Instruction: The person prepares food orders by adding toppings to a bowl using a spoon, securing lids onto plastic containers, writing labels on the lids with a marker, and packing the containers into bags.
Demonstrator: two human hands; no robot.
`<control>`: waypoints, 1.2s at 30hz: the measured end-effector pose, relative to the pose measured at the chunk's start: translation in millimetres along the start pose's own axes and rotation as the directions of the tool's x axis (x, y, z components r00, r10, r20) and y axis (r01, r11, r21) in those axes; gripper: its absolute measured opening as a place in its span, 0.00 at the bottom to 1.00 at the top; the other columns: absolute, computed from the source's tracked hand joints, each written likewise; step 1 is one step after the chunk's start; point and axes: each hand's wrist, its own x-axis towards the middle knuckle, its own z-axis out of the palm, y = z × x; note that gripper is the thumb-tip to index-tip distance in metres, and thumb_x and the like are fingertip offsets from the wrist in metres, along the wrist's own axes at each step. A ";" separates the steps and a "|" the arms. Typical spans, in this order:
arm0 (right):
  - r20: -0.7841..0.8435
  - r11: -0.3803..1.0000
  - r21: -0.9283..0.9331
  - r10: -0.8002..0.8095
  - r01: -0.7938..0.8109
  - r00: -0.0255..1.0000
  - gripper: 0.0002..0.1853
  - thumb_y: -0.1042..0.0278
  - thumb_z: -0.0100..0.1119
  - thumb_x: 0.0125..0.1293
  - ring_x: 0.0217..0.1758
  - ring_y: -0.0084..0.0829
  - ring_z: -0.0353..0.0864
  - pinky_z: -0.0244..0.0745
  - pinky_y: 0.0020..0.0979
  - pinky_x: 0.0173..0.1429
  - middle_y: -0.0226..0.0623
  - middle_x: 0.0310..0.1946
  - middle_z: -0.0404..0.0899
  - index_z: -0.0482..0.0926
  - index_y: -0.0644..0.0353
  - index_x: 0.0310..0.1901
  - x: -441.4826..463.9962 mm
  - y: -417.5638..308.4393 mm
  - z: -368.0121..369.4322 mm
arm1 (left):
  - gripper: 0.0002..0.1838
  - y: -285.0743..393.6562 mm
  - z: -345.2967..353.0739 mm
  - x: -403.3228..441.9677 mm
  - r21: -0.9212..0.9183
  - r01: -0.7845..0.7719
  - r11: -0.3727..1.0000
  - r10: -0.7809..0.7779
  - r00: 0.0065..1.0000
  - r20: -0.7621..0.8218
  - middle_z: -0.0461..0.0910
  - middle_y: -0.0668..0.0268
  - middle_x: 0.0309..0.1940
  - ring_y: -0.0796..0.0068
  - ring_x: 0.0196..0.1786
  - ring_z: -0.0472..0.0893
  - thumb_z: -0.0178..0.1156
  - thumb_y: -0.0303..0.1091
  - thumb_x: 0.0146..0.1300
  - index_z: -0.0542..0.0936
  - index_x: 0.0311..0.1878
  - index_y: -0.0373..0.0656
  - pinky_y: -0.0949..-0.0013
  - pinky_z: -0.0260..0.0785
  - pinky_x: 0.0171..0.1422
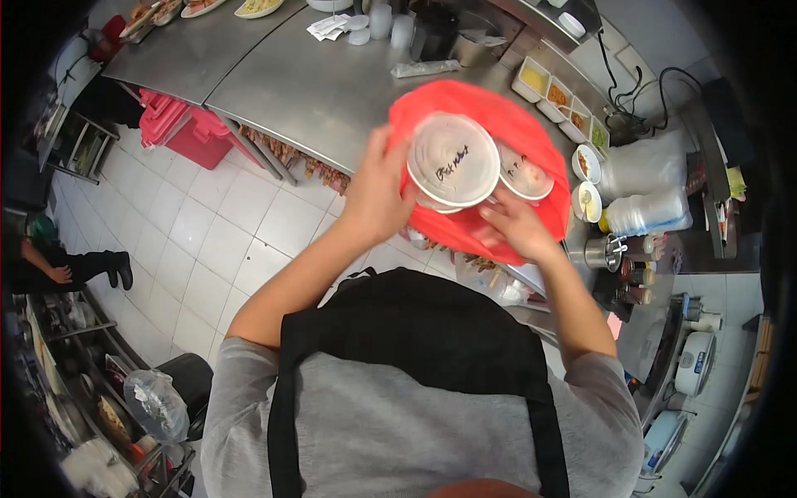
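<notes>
A red plastic bag [465, 93] lies open at the front edge of the steel counter. Inside it are a large round container with a white, hand-marked lid [454, 159] and a smaller lidded container [526, 176] to its right. My left hand [378, 187] is at the bag's left side, fingers apart, near the large container's edge. At the lower right of the large container is my right hand [521, 226], slightly blurred, its fingers over the red bag; whether they pinch the plastic cannot be made out.
White trays of food [554, 101] and two small bowls [586, 202] line the counter's right side. Clear cups [380, 22] and a wrapped roll [425, 69] lie behind the bag. A red bin [199, 141] stands under the counter. A person [62, 270] is at the far left.
</notes>
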 end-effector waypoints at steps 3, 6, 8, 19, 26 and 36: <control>-0.006 0.938 -0.244 -0.256 0.247 0.967 0.15 0.70 0.52 0.66 0.30 0.19 0.78 0.75 0.21 0.33 0.34 0.36 0.81 0.74 0.65 0.52 -25.1 -71.6 -31.8 | 0.32 -1.0 11.4 -10.6 0.165 -0.206 0.964 0.193 0.977 0.093 0.67 0.52 0.52 0.49 0.51 0.70 0.57 0.18 0.42 0.71 0.57 0.38 0.59 0.69 0.53; 0.006 0.739 -0.413 -0.582 0.532 0.813 0.14 0.75 0.53 0.62 0.37 0.19 0.77 0.73 0.23 0.42 0.32 0.37 0.80 0.76 0.63 0.50 22.1 -132.5 -41.6 | 0.22 -8.5 23.2 -22.1 0.239 -0.284 0.928 0.260 0.957 0.130 0.69 0.59 0.53 0.58 0.44 0.71 0.54 0.24 0.47 0.77 0.50 0.39 0.66 0.74 0.39; 0.312 0.439 -0.601 -0.640 0.668 0.702 0.19 0.77 0.57 0.57 0.45 0.29 0.78 0.73 0.29 0.51 0.39 0.46 0.78 0.76 0.57 0.52 91.5 -152.4 -36.9 | 0.21 -9.7 24.9 -22.0 0.259 -0.286 0.923 0.262 0.957 0.122 0.70 0.60 0.53 0.60 0.43 0.71 0.54 0.26 0.47 0.78 0.48 0.40 0.68 0.75 0.36; 0.720 -0.044 -0.694 -0.016 0.719 0.694 0.31 0.73 0.67 0.44 0.57 0.41 0.70 0.68 0.39 0.58 0.40 0.56 0.69 0.73 0.43 0.54 319.7 -78.2 -22.6 | 0.20 -15.9 28.0 -24.2 0.218 -0.236 0.947 0.214 0.969 0.121 0.69 0.61 0.54 0.61 0.43 0.71 0.58 0.26 0.42 0.79 0.45 0.42 0.69 0.75 0.36; 0.431 0.179 -0.530 -0.785 0.829 0.445 0.25 0.70 0.67 0.48 0.49 0.38 0.76 0.70 0.32 0.54 0.38 0.43 0.77 0.76 0.54 0.52 159.7 -177.3 -39.3 | 0.37 4.1 3.3 -4.6 -0.075 0.107 0.991 -0.087 0.971 0.224 0.60 0.52 0.59 0.48 0.59 0.66 0.64 0.25 0.44 0.67 0.62 0.46 0.60 0.69 0.57; 0.721 0.216 -0.510 -0.421 0.833 0.551 0.36 0.71 0.65 0.49 0.46 0.33 0.76 0.75 0.30 0.47 0.38 0.58 0.65 0.67 0.48 0.63 73.6 -124.4 -27.3 | 0.45 26.3 -39.4 26.6 -0.523 0.325 0.788 -0.237 0.944 0.229 0.62 0.60 0.59 0.65 0.64 0.64 0.70 0.24 0.37 0.63 0.64 0.34 0.68 0.56 0.68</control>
